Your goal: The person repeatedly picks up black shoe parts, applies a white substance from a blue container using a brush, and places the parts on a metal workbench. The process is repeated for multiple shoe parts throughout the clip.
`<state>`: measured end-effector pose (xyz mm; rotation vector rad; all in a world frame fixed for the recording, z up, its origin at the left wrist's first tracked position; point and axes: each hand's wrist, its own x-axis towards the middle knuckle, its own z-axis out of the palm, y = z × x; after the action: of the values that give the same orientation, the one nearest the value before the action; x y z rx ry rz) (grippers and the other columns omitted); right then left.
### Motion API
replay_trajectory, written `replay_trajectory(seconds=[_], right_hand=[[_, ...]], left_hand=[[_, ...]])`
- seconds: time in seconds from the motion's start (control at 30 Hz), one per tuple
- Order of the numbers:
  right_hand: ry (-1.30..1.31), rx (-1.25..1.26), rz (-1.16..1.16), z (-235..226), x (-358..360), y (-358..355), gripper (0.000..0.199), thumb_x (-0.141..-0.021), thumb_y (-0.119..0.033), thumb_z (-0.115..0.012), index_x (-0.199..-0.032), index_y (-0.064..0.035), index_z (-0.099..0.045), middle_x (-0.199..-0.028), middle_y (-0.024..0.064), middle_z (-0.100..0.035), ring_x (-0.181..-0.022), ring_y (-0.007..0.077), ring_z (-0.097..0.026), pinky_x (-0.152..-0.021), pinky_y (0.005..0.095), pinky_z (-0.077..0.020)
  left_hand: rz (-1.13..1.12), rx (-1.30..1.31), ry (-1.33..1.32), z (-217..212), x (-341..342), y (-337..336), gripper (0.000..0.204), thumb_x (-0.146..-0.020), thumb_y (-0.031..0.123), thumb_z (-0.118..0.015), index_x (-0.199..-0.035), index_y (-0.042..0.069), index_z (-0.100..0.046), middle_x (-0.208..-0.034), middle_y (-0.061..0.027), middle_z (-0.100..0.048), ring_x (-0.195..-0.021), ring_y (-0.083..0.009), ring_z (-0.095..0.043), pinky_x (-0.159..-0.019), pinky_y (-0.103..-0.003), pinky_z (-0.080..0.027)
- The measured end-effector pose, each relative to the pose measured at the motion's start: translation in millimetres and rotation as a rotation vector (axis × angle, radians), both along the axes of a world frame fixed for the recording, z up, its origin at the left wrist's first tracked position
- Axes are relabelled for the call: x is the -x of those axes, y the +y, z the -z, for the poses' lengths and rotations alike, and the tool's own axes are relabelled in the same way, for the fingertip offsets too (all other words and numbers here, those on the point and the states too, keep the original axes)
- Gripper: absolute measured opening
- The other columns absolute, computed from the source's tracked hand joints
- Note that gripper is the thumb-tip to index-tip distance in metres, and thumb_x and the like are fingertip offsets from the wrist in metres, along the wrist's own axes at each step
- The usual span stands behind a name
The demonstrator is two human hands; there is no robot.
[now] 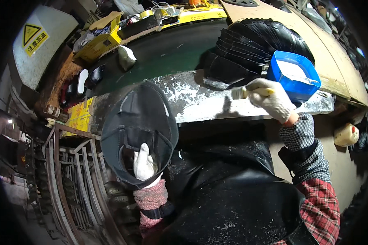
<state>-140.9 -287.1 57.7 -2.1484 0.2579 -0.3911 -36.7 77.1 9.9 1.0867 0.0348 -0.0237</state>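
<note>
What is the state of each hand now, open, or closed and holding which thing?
Left hand: holding the dark fabric piece; some fingers are hidden.
Right hand: closed around the brush.

Left forearm forward, right arm reaching farther.
The gloved left grip points away from the body, one digit straight; the gloved right grip, well apart, curls closed, a strip of wrist bare.

A metal rack stands left — light beyond
</note>
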Motion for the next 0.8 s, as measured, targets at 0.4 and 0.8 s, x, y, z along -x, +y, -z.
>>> replay_trajectory(seconds=[0.4, 0.8], right_hand=[[-0.647, 0.14, -0.103, -22.1, -17.6, 69.8, 0.03, -0.092, -0.019, -0.074, -0.111, 0.0037, -0.069, -0.095, 0.0112, -0.072, -0.083, 0.0198, -0.068, -0.077, 0.0304, -0.0542], [-0.419, -0.291, -0.045, 20.0, -31.9, 79.9, 0.02, -0.094, -0.008, -0.069, -0.111, 0.0018, -0.072, -0.095, 0.0128, -0.075, -0.086, 0.0175, -0.072, -0.077, 0.0315, -0.0579]], left_hand=[[0.278, -0.626, -0.283, 57.1, 30.7, 1.3, 0.032, -0.095, 0.005, -0.065, -0.127, 0.001, -0.063, -0.12, -0.0091, -0.067, -0.1, -0.0134, -0.063, -0.087, -0.026, -0.05], [0.389, -0.631, -0.346, 42.4, 13.0, -9.2, 0.022, -0.098, 0.008, -0.062, -0.119, 0.002, -0.066, -0.109, -0.0063, -0.067, -0.091, -0.0117, -0.062, -0.079, -0.026, -0.051]])
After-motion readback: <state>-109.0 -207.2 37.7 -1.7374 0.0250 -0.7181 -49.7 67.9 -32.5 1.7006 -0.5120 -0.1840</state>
